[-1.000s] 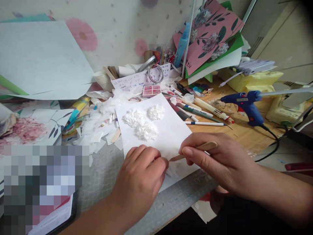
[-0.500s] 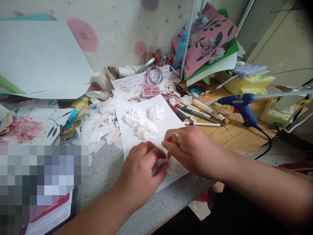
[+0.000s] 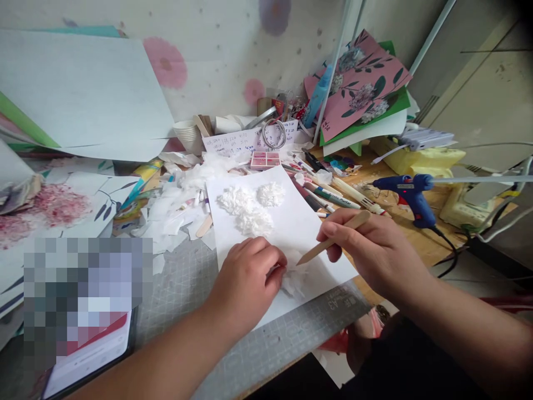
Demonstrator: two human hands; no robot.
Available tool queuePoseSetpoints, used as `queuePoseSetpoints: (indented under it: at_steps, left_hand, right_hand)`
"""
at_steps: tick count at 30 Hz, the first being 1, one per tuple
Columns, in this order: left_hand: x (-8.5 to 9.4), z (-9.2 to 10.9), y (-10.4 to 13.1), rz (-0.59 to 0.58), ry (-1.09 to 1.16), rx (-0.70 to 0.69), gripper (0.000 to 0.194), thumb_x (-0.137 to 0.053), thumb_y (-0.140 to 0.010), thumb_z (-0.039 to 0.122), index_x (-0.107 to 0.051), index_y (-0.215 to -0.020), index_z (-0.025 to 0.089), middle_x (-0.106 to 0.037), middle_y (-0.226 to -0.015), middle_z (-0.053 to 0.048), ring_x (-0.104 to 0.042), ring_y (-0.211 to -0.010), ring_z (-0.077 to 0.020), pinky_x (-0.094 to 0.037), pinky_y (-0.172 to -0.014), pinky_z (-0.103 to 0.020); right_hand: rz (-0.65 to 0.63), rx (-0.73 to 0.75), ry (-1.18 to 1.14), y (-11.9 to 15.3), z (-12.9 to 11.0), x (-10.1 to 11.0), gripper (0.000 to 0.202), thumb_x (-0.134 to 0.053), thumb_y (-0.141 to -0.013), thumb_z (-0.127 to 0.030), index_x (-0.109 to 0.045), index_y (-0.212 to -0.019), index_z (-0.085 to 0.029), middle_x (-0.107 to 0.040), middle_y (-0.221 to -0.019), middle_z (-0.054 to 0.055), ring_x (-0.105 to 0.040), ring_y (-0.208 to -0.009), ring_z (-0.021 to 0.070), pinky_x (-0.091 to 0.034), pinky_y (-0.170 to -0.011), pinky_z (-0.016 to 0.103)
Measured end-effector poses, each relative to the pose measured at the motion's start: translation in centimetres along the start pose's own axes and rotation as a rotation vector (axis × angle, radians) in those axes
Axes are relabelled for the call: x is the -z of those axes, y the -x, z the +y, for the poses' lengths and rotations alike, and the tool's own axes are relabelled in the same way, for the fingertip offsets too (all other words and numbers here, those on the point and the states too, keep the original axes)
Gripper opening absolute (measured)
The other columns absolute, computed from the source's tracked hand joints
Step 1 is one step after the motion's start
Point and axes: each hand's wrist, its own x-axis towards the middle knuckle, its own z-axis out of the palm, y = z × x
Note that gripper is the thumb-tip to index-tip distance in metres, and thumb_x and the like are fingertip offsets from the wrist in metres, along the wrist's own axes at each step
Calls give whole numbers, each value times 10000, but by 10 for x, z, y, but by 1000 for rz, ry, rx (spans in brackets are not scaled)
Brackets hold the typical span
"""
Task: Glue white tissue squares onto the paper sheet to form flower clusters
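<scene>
My right hand (image 3: 366, 244) is closed around a flat wooden craft stick (image 3: 333, 239) with a pointed end. The stick's tip points down and left, at a crumpled piece of thin white tissue paper (image 3: 295, 280). My left hand (image 3: 252, 272) has its fingers curled and thumb and forefinger pinched at the left edge of that tissue. Below both hands lies a sheet of white paper (image 3: 227, 244). On its upper part sit three ruffled white paper flower heads, the lowest one (image 3: 255, 221) just beyond my left fingers.
Under the paper is a grey cutting mat (image 3: 179, 300). A phone (image 3: 95, 355) lies at lower left. Scraps of white tissue (image 3: 166, 205) and a wooden stick (image 3: 204, 226) are left of the sheet. Markers (image 3: 333, 197) and a blue glue gun (image 3: 410, 194) stand right.
My right hand has moved right and turned, and the pointed stick now shows in full. More of the tissue beside my left hand is uncovered. The view has shifted slightly.
</scene>
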Motion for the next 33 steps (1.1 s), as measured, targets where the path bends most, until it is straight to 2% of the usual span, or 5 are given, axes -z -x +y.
queuePoseSetpoints:
  at_steps: [5, 11, 18, 26, 33]
  left_hand:
    - [-1, -2, -3, 17, 24, -23, 91, -566, -791, 122, -585, -731, 187, -567, -769, -8, -521, -754, -175, -403, -665, -311]
    - [1, -1, 1, 131, 45, -25, 134, -552, -754, 65, -549, -796, 192, -549, -799, -3, -507, -755, -165, -412, -679, -315]
    - [6, 9, 14, -3, -13, -161, 132, -566, -788, 147, -631, -869, 228, -526, -811, -16, -473, -762, -181, -388, -691, -352]
    - [8, 14, 20, -204, -185, -245, 164, -489, -826, 198, -624, -913, 230, -507, -770, -23, -439, -744, -204, -355, -669, -377]
    - [17, 25, 27, -113, -156, -339, 198, -478, -806, 173, -637, -914, 220, -517, -684, -20, -443, -657, -183, -338, -604, -332]
  right_hand:
    - [-123, 106, 37, 10, -4, -2, 284, -488, -895, -290, -616, -672, -170, -598, -627, 0, -550, -564, 95, -413, -534, 210]
    - [-131, 2, 31, 3, 8, -9, 323, -454, -905, -308, -620, -659, -179, -602, -633, 9, -541, -569, 108, -412, -548, 223]
    - [-40, -185, -87, 0, 23, -12, 268, -480, -873, -368, -602, -733, -174, -585, -562, -1, -549, -585, 132, -418, -557, 239]
    - [-32, -231, -187, 2, 25, -14, 260, -499, -856, -379, -594, -742, -166, -576, -541, -13, -511, -536, 111, -390, -530, 223]
    - [-40, -210, -167, 2, 18, -8, 299, -508, -843, -409, -618, -680, -184, -578, -565, 4, -534, -576, 135, -415, -570, 242]
